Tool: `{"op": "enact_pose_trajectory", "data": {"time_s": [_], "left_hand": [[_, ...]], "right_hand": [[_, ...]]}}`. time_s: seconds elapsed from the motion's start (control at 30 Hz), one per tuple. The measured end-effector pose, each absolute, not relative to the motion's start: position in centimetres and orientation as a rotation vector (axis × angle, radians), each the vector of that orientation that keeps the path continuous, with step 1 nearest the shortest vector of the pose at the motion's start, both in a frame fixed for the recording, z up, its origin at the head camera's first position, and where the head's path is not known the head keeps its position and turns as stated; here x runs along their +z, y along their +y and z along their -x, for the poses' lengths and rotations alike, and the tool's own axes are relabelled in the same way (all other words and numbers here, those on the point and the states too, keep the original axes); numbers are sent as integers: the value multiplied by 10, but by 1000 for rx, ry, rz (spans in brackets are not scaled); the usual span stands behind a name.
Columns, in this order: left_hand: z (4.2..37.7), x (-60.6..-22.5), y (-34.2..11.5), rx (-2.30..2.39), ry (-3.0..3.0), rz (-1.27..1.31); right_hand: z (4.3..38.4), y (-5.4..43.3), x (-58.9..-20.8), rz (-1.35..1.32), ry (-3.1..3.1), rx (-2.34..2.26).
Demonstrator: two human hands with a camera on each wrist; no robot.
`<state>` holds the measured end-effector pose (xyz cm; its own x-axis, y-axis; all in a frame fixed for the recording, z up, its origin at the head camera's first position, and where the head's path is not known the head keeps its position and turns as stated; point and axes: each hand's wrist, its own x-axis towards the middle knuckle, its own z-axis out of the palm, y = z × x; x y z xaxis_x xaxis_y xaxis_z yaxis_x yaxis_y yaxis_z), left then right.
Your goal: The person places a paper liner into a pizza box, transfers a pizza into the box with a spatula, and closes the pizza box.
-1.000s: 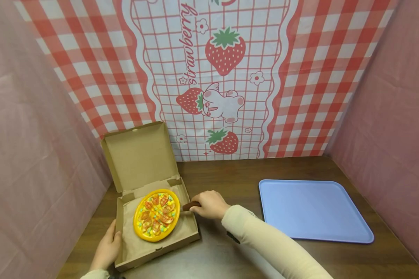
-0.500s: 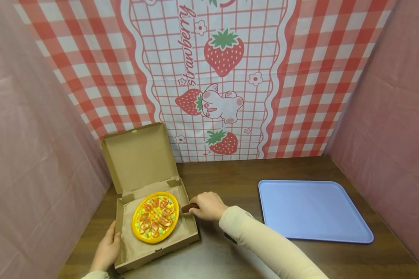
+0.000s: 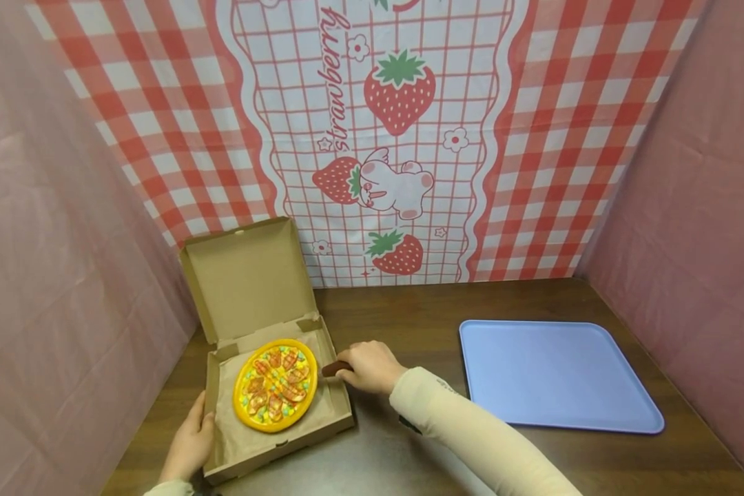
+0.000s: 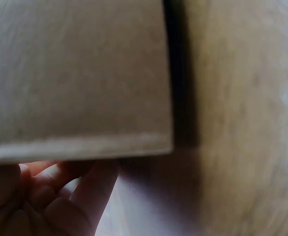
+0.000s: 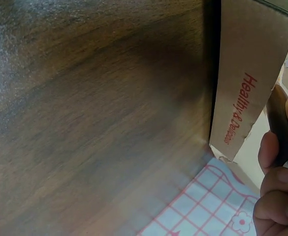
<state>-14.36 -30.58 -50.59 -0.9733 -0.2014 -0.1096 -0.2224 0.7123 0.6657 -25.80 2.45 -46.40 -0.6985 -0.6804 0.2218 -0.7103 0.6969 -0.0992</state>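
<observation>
Round yellow-rimmed pizza [image 3: 275, 386] with red and green toppings sits inside the open brown cardboard box [image 3: 316, 432] at left on the dark wooden surface [image 3: 403, 310]. My right hand [image 3: 372, 366] has its fingers [image 5: 276, 209] curled round a dark brown handle [image 3: 333, 369] just right of it; my left hand [image 3: 189, 441] touches the box's left wall, how curled I cannot tell.

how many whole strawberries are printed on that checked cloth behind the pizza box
3: the large strawberry high up, the middle strawberry against the white animal, and the lowest strawberry right of the raised box lid. A cut-off print at the top edge may be another.
</observation>
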Motion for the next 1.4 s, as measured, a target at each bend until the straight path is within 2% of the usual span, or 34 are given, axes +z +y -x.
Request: {"op": "enact_pose_trajectory", "data": {"time_s": [1.4], "left_hand": [[144,-507,-306,1136,2875,358]], "right_hand": [[244,19,-452,-1056,-2491,5]]}}
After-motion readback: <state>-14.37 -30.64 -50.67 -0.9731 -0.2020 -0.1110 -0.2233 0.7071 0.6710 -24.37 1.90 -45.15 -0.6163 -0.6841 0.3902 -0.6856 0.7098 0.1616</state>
